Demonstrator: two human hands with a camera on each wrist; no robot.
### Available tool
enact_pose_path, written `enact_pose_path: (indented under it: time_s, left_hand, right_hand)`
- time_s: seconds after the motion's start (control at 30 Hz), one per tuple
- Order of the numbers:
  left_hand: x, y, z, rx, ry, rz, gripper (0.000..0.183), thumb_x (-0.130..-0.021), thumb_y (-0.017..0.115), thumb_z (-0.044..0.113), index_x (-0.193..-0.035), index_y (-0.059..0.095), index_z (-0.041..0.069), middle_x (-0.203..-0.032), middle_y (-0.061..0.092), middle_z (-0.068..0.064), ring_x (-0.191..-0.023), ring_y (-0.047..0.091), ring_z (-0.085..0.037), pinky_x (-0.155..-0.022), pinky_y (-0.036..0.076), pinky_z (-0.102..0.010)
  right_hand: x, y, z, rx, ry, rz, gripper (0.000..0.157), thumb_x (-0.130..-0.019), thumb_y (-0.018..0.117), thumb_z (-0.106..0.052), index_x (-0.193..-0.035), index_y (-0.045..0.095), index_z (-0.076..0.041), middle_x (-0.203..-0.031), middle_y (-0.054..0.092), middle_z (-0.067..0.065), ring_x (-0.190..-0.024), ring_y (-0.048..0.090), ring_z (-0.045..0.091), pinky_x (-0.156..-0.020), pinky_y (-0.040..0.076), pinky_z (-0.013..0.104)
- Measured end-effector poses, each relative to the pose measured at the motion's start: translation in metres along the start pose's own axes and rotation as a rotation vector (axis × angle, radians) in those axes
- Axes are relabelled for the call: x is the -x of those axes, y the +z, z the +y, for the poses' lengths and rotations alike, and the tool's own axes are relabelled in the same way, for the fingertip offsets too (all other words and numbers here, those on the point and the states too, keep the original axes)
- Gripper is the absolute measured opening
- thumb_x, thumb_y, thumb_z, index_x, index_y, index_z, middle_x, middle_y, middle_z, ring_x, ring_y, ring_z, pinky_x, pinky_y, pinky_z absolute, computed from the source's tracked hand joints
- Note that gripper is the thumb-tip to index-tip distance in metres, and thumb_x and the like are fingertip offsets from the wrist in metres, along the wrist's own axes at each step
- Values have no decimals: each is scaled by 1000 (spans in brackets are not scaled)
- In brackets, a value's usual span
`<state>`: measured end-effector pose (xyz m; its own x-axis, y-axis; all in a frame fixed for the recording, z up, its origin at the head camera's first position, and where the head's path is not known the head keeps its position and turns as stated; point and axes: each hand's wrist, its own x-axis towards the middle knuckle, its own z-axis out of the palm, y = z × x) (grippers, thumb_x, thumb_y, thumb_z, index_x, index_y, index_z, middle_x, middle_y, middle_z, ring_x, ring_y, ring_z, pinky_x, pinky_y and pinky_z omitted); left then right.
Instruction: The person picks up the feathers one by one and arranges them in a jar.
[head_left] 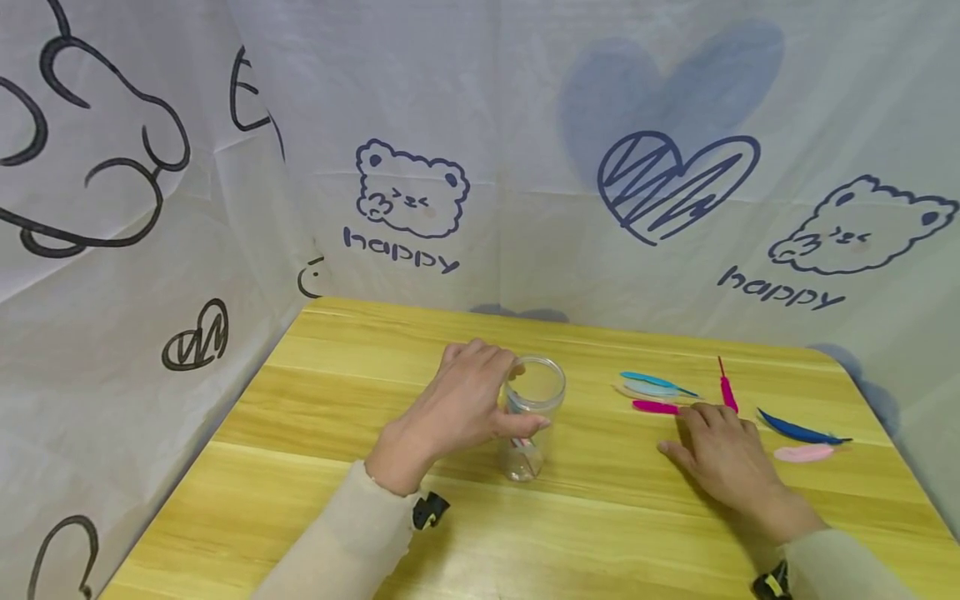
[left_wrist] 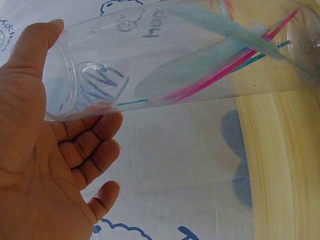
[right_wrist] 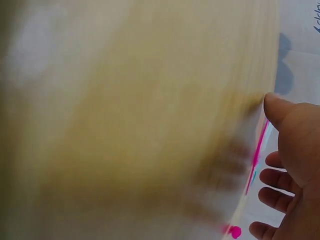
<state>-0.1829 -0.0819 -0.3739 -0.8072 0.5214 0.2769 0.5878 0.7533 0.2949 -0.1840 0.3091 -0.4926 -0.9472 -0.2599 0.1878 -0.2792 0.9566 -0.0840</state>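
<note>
A tall clear plastic jar (head_left: 525, 469) stands on the table, its round mouth upward. My left hand (head_left: 465, 400) grips it near the rim, thumb on one side and fingers on the other. Inside, in the left wrist view, lie pale teal feathers (left_wrist: 180, 64) and a magenta feather (left_wrist: 220, 76). My right hand (head_left: 720, 454) is low over the table, fingers loosely bent, among loose feathers. Its fingertips reach a magenta feather (head_left: 654, 407) and another magenta feather (head_left: 727, 393); contact cannot be made out. Nothing shows in its grasp.
Beyond the right hand lie a bright blue feather (head_left: 648, 380) and a pale feather (head_left: 647, 389). To its right are a dark blue feather (head_left: 798, 429) and a light pink feather (head_left: 802, 453). White cloth (head_left: 525, 250) with drawings hangs behind the wooden table (head_left: 300, 467).
</note>
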Motion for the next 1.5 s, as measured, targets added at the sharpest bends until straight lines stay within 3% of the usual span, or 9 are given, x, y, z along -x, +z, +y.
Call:
enact_pose_path:
  time_s: [0.27, 0.5, 0.67, 1.1, 1.4, 1.5]
  left_hand:
    - [0, -1, 0, -7, 2, 0, 66, -84, 77, 69, -117, 69, 12, -115, 72, 1, -113, 59, -21, -103, 38, -44]
    - [0, -1, 0, -6, 3, 3, 66, -84, 78, 68, -117, 69, 12, -114, 72, 1, -111, 59, -21, -103, 38, -44]
    - [-1, 0, -1, -1, -1, 0, 65, -84, 78, 68, -117, 69, 12, -115, 72, 2, -112, 59, -21, -103, 38, -44]
    - [0, 0, 0, 4, 2, 2, 64, -84, 79, 67, -115, 69, 12, -112, 72, 1, -112, 59, -21, -102, 39, -44]
    - [0, -1, 1, -9, -4, -2, 66, -84, 77, 68, -117, 69, 12, -113, 72, 2, -113, 59, -22, -102, 39, -44]
    - [1, -1, 1, -13, -8, -6, 66, -85, 77, 69, -117, 69, 12, -113, 71, 2, -112, 59, -21, -101, 39, -43]
  right_hand:
    - [2, 6, 2, -1, -7, 2, 70, -102, 64, -51, -144, 53, 4, -143, 56, 29, -134, 49, 54, -105, 35, 78]
    - [2, 5, -1, -14, 36, -63, 73, -105, 56, -56, -148, 51, 3, -148, 53, 29, -139, 44, 54, -107, 21, 85]
    - [3, 3, -6, 9, 42, -85, 73, -105, 54, -58, -145, 55, 2, -146, 56, 28, -138, 45, 54, -107, 20, 86]
    - [15, 3, -31, 39, -63, -64, 65, -104, 62, -52, -141, 61, 2, -141, 61, 22, -132, 53, 47, -104, 39, 75]
    - [20, 2, -44, 43, -122, -50, 63, -103, 65, -50, -142, 62, -1, -142, 62, 19, -131, 54, 44, -103, 42, 71]
    - [19, 0, -45, 29, -132, -10, 60, -100, 69, -47, -138, 65, -1, -138, 64, 19, -129, 55, 44, -104, 41, 71]
